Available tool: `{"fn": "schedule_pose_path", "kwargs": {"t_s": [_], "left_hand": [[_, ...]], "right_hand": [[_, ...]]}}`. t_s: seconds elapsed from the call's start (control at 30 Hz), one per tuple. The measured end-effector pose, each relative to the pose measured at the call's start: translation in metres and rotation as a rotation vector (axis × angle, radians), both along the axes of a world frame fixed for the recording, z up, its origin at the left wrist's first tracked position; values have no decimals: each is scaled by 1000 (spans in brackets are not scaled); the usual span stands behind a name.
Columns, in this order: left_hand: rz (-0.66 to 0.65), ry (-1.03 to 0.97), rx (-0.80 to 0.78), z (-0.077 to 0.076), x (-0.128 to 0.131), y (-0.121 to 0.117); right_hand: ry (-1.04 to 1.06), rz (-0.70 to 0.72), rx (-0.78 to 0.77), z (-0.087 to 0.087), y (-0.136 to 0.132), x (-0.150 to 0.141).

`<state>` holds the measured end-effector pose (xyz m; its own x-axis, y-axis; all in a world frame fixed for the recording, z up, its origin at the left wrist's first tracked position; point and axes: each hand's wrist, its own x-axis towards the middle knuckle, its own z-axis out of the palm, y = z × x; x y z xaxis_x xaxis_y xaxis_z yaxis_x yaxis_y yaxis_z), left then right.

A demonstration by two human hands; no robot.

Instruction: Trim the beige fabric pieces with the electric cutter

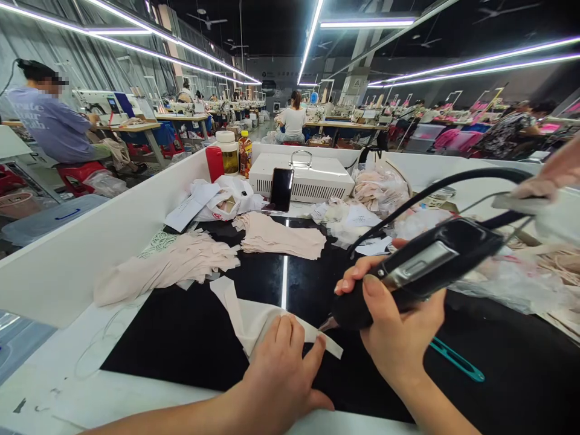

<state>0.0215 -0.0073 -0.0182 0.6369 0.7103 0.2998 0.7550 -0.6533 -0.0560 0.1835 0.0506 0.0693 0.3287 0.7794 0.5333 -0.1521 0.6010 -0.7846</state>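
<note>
My right hand [403, 326] is wrapped round a black corded hand tool [421, 266] with a metal plate on its side. The tool's pointed metal tip meets the edge of a cream fabric piece [308, 329], close to my left fingertips. My left hand [285, 362] presses that piece onto the black work surface [181, 344], fingers bent and close together. A greyish curved edge shows beside the left fingers; what it belongs to is mostly hidden. The fabric's far-left end is folded upward. A teal thread snipper-like tool [457, 359] lies beside my right wrist.
Stacks of pale pink fabric [281, 235] and a fabric pile [167, 266] lie beyond my hands. A phone [281, 188] leans against a white vented box [317, 175]. At upper right, another blurred hand [548, 175] is near the tool's cable [453, 178]. Low white walls [113, 241] enclose the table.
</note>
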Motion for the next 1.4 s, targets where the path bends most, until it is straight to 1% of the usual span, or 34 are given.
{"fn": "schedule_pose_path", "kwargs": {"t_s": [0.1, 0.2, 0.37, 0.5, 0.63, 0.77, 1.0, 1.1, 1.2, 1.27, 1.4], "left_hand": [[-7, -17, 49, -2, 0, 0], [-2, -26, 85, -4, 1, -1], [2, -31, 52, -5, 0, -2], [7, -52, 7, -5, -2, -2], [20, -70, -30, -3, -4, -3], [46, -79, -21, -1, -7, -4], [31, -79, 22, -3, -11, -2], [15, -80, 18, -3, -13, -3], [1, -99, 10, -3, -14, -3], [1, -112, 16, -4, -15, -3], [-5, -141, 69, -10, -15, -2]], "right_hand": [[12, 35, -9, -3, 5, -7], [-1, 44, 13, -6, 5, -11], [-19, 42, 17, -5, 3, -12], [-44, 31, -13, -5, 4, -13], [-19, 42, 1, -4, 7, -14], [2, 46, 3, -1, 10, -20], [-50, -16, -9, 5, 9, -29], [-52, -16, -3, 6, 11, -31], [-9, 19, 8, 5, 14, -34], [-17, 32, 3, 3, 16, -35], [-76, 4, -40, 0, 18, -36]]}}
